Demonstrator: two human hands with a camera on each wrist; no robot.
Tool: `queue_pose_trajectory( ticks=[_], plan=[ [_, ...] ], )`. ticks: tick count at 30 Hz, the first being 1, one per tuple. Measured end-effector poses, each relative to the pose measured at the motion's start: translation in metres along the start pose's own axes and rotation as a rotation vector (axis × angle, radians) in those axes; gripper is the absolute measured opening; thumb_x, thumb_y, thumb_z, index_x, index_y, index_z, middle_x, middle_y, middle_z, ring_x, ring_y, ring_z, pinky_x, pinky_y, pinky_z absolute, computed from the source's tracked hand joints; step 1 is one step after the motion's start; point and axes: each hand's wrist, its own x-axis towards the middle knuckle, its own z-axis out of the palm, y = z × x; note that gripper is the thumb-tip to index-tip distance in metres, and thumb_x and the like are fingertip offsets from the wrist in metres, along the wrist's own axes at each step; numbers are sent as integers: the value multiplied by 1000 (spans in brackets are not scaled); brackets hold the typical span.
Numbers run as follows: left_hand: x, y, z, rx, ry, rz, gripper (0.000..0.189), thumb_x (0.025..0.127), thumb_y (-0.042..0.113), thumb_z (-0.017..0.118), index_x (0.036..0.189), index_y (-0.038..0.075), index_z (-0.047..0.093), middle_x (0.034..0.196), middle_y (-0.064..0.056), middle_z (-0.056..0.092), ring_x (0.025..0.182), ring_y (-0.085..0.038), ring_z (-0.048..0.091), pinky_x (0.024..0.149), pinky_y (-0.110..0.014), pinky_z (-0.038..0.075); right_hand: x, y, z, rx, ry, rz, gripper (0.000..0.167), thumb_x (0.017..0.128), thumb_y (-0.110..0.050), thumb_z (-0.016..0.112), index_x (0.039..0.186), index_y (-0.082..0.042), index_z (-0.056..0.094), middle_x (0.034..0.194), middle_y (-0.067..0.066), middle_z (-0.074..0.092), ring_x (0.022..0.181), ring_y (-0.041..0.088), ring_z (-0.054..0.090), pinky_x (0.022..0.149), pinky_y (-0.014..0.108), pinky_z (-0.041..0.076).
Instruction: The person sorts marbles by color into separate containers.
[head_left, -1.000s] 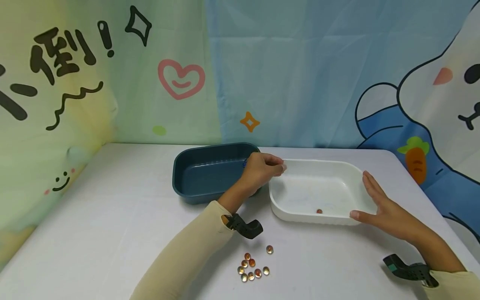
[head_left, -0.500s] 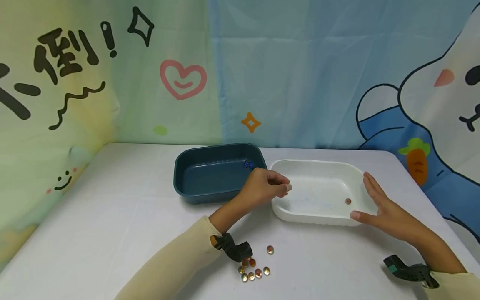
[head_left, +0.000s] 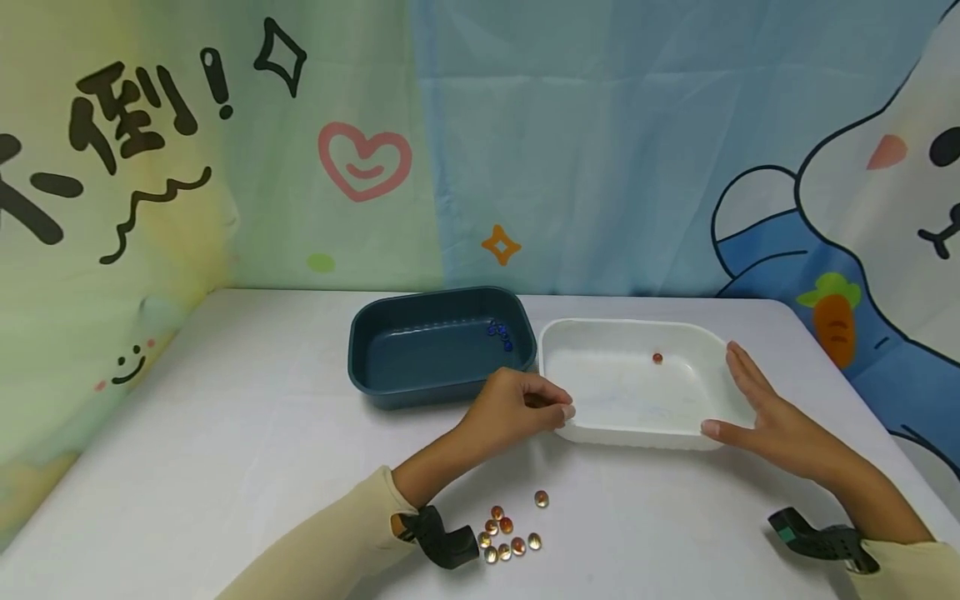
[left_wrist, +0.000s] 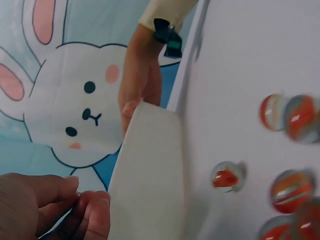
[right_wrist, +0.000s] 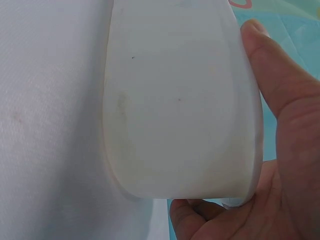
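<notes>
- Left hand (head_left: 517, 408): fingertips close together by the white tray (head_left: 618, 392); can't tell if holding anything.
- Right hand (head_left: 772, 429): spread wide, holding the white tray's end.
- Orange marble (head_left: 657, 358) inside.

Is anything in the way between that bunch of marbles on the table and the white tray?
The white tray itself: the marbles would probably need lifting over its raised near side. One lone marble lies on the table between the bunch and the tray, and the left hand is by the tray's near left corner.
</notes>
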Motion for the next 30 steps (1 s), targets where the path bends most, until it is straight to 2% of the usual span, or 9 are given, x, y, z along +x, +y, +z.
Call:
queue_pose_trajectory(
  ticks=[6, 10, 14, 18, 21, 24, 27, 30],
  plan=[
    [-15, -5, 7, 37, -38, -8, 7, 86, 6, 73, 92, 6, 77, 82, 5, 71, 73, -4, 64, 62, -19, 50, 0, 0, 1, -4, -6, 12, 110, 88, -38, 69, 153, -15, -17, 157, 9, -26, 139, 53, -9, 80, 78, 28],
    [-22, -8, 8, 27, -91, -8, 8, 86, 5, 73, 93, 4, 76, 86, 4, 72, 76, -3, 64, 66, -19, 51, -1, -2, 1, -1, -11, 15, 110, 88, -38, 69, 153, -15, -17, 157, 9, -26, 139, 53, -9, 80, 78, 28],
    [-28, -12, 7, 35, -129, -38, 8, 86, 6, 74, 94, 4, 76, 87, 3, 72, 79, -2, 65, 72, -20, 52, -1, -3, 0, -4, -11, 8, 110, 89, -39, 69, 153, -16, -17, 157, 9, -26, 139, 53, -9, 80, 78, 27],
    [-33, -16, 7, 66, -169, -61, 9, 85, 3, 74, 94, 3, 75, 85, 6, 71, 78, -2, 64, 70, -19, 51, -1, -3, -2, -7, -7, -1, 109, 89, -38, 69, 153, -17, -17, 157, 9, -26, 139, 53, -9, 79, 79, 27],
    [-37, -19, 6, 85, -210, -56, 12, 85, 2, 74, 96, 1, 74, 84, 5, 69, 75, -1, 63, 68, -19, 52, -1, -3, -2, -6, -6, -5, 109, 88, -38, 69, 153, -19, -17, 157, 9, -26, 139, 53, -9, 79, 79, 27],
    [-41, -23, 6, 121, -243, -23, 13, 85, 2, 74, 98, 0, 74, 85, 5, 68, 75, 0, 62, 69, -18, 52, -1, -2, -1, -4, -4, -3, 109, 88, -38, 69, 153, -18, -17, 157, 9, -26, 139, 53, -9, 79, 79, 27],
    [-46, -24, 6, 156, -253, -7, 14, 84, 2, 75, 98, 1, 74, 84, 8, 66, 74, 2, 60, 70, -18, 52, -1, -2, -1, -4, -4, 1, 109, 88, -38, 69, 153, -17, -16, 157, 8, -26, 139, 53, -9, 79, 79, 27],
    [-49, -23, 6, 169, -252, -20, 12, 84, 3, 74, 97, 3, 74, 81, 9, 64, 70, 1, 60, 66, -18, 52, 0, -1, -1, -5, -4, 4, 109, 88, -38, 69, 153, -17, -17, 157, 8, -26, 139, 53, -9, 78, 79, 27]
  ],
)
